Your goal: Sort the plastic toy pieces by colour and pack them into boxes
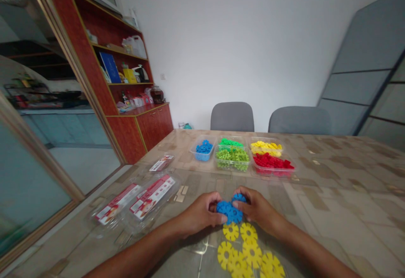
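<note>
One cam here, worn on the head. It sat over the near edge of the table (pixel 341 193) and faced forward and a bit down across it. The left hand (pixel 202 212) and right hand (pixel 257 210) were close up, low in frame; the chairs (pixel 232 117) at the table's far edge looked small.

Our left grip (pixel 201 212) and right grip (pixel 257 208) meet at the near middle of the surface (pixel 332 193), with a cluster of toothed discs (pixel 230 211) between them. Just nearer to us than the grips, a chain of flat discs (pixel 245 255) lies on the surface. Left of the left grip lie plastic packs (pixel 139 204). Well beyond the grips, five tubs (pixel 217 155) of loose discs stand grouped together. Two chairs (pixel 232 117) stand behind the far edge, and a shelf unit (pixel 126 101) far left.
</note>
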The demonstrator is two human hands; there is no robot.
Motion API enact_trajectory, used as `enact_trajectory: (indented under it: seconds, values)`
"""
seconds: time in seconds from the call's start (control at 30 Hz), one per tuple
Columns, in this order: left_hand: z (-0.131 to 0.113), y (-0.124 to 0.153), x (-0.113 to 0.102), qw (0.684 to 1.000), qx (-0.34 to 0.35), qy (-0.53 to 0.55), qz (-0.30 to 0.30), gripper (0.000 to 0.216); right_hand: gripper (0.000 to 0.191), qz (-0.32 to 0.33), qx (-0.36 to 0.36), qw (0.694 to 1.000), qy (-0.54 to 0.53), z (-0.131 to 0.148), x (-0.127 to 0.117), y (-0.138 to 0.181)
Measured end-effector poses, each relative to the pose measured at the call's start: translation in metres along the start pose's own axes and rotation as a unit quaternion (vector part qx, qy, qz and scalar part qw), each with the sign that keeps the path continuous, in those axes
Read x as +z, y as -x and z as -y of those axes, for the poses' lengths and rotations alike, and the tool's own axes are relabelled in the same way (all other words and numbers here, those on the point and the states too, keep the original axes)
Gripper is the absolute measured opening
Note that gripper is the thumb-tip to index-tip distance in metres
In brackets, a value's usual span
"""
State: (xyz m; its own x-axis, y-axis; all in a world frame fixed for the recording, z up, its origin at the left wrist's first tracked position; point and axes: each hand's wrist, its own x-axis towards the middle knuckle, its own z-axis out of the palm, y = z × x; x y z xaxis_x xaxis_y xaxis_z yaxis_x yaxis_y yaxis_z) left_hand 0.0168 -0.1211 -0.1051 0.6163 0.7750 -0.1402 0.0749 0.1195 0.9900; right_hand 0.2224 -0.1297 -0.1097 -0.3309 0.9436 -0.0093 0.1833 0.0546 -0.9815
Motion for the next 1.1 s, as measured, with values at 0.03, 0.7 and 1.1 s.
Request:
enact_trajectory:
  seconds: [0.03,0.7,1.1]
  values:
    - [0.002,-0.001,0.000,1.000,0.003,0.006,0.002,0.034,0.050,0.001,0.000,1.000,-0.003,0.000,0.002,0.001]
    - [-0.012,-0.006,-0.006,0.990,0.061,-0.103,-0.069,0.032,0.059,-0.044,0.033,0.998,-0.041,0.004,0.000,-0.001]
    - [-0.118,-0.058,-0.093,0.924,0.129,-0.199,-0.300,0.025,0.046,-0.008,0.052,0.997,-0.049,-0.001,-0.013,-0.007]
